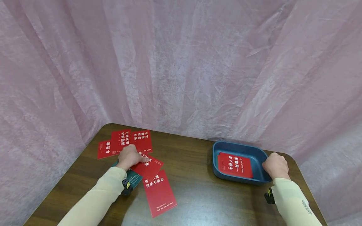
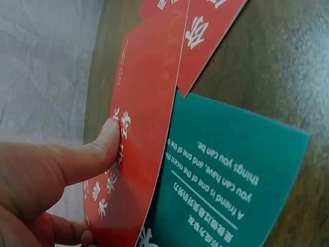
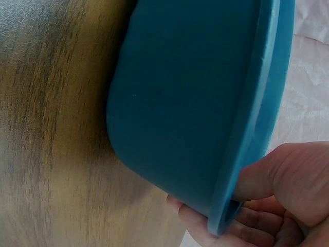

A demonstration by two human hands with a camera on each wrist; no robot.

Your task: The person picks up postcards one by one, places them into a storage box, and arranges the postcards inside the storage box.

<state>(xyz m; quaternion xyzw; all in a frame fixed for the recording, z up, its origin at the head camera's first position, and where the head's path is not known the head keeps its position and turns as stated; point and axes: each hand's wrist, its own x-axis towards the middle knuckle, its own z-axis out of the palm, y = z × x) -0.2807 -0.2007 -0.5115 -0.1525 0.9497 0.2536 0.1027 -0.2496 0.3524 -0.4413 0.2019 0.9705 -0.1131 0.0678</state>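
Observation:
My left hand (image 1: 130, 157) pinches a red card (image 1: 150, 169) printed with white characters, at the left side of the table. In the left wrist view the thumb (image 2: 105, 146) lies on its printed face and the fingers are at its far edge. A teal card (image 2: 231, 170) with white text lies partly beneath it. My right hand (image 1: 275, 165) grips the right end of a blue plastic basin (image 1: 240, 180), thumb inside the rim and fingers outside, as the right wrist view shows. Inside the basin lies a red card (image 1: 226, 164) over a teal one, whose edge peeks out.
Several more red cards, among them one at the far left (image 1: 104, 150) and one at the back (image 1: 144, 142), lie overlapping around my left hand. Another red card (image 1: 162, 197) lies nearer the front. A pink curtain (image 1: 181, 69) hangs behind the wooden table (image 1: 183, 153).

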